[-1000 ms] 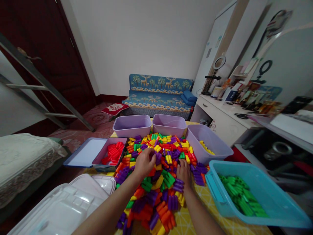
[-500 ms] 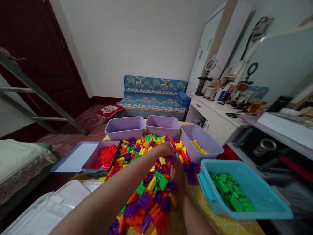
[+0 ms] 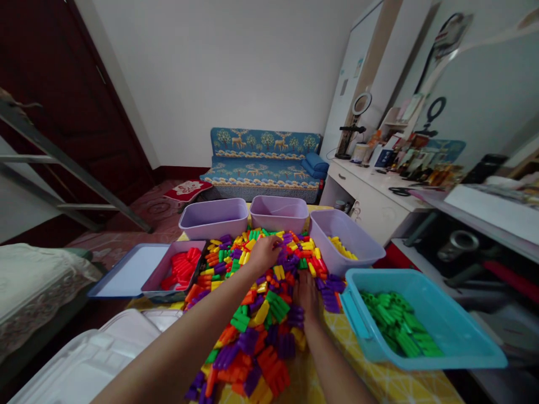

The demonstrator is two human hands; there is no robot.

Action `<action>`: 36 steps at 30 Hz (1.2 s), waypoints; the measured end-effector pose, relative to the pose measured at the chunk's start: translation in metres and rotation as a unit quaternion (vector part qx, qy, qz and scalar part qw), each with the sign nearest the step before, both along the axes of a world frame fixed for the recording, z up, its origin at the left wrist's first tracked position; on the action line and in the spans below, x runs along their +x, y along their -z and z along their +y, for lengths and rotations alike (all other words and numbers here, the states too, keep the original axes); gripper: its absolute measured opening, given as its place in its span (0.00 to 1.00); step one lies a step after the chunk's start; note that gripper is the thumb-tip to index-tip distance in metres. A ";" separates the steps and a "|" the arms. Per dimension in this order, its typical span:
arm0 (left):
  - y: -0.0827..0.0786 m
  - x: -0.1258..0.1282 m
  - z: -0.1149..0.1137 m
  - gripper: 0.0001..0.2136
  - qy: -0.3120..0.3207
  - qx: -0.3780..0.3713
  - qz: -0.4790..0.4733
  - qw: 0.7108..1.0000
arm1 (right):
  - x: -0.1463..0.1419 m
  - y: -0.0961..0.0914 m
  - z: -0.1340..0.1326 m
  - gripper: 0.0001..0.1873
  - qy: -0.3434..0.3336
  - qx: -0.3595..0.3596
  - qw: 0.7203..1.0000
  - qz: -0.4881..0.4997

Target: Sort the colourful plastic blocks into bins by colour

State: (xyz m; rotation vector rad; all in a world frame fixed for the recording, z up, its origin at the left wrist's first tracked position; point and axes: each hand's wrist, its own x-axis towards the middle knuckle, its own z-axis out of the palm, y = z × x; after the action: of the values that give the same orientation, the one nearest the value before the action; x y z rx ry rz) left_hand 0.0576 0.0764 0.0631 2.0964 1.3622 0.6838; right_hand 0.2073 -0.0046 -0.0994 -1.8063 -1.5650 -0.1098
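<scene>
A long heap of plastic building blocks (image 3: 252,331) in red, orange, yellow, green and purple covers the middle of the table. Above its far part is my left hand (image 3: 263,253), its fingers curled inward; what they hold, if anything, is too blurred to make out. Purple blocks (image 3: 288,262) lie just beside those fingers. My right hand (image 3: 307,293) rests along the heap's right side, fingers stretched forward and touching the blocks. A few purple blocks (image 3: 331,294) sit apart to the right of it.
Purple bins (image 3: 214,229) (image 3: 280,223) stand at the back; another purple bin (image 3: 366,247) holds yellow blocks. At right is a blue bin (image 3: 446,359) with green blocks. A box (image 3: 154,283) of red blocks is at left, white lids (image 3: 105,348) nearer. A yellow cloth (image 3: 379,370) covers the table.
My left hand has moved left, away from my right hand, and its fingers are more curled. My right hand stays at the heap's right side, shifted only slightly.
</scene>
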 end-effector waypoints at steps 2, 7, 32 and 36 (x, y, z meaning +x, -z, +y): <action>0.021 -0.029 -0.005 0.12 -0.031 0.049 0.017 0.998 | 0.000 0.000 -0.001 0.20 0.006 -0.004 1.000 0.000; 0.045 -0.073 -0.011 0.14 -0.110 0.091 -0.049 0.989 | 0.002 -0.001 -0.002 0.20 0.001 -0.010 1.000 -0.020; 0.068 -0.122 -0.012 0.22 -0.049 0.060 -0.157 0.985 | 0.008 0.009 0.002 0.21 -0.026 0.021 0.999 -0.015; 0.083 -0.118 -0.022 0.19 -0.071 0.123 -0.120 0.983 | 0.007 0.010 0.003 0.20 -0.028 0.028 0.999 -0.013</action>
State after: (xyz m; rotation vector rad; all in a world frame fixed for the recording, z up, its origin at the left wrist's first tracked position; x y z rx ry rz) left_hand -0.0607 0.0541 -0.0195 2.0315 1.3554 1.1775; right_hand 0.2146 -0.0019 -0.1090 -1.7229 -1.6142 -0.1494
